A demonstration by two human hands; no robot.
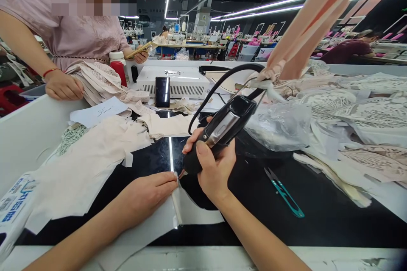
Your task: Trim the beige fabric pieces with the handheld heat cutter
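My right hand (218, 169) is wrapped round a black corded hand tool (227, 120) with a silver metal plate along its side. The tool slants down to the left, and its narrow tip is close to my left fingertips; I cannot tell whether it touches the cloth. My left hand (149, 192) has its fingers together, gripping the edge of a white fabric piece (197, 214) on the black work surface (248, 224). A folded strip on that fabric runs towards me from my fingertips. Teal thread snips (288, 197) lie to the right of my right hand.
Pale fabric pieces (85, 165) are piled at left, lace pieces (375, 110) at right. A clear plastic bag (280, 125) lies behind the tool. A pink cloth strip (305, 29) rises from its cord end. A phone (162, 92) leans against a white box (187, 82). Another person (85, 42) stands at left.
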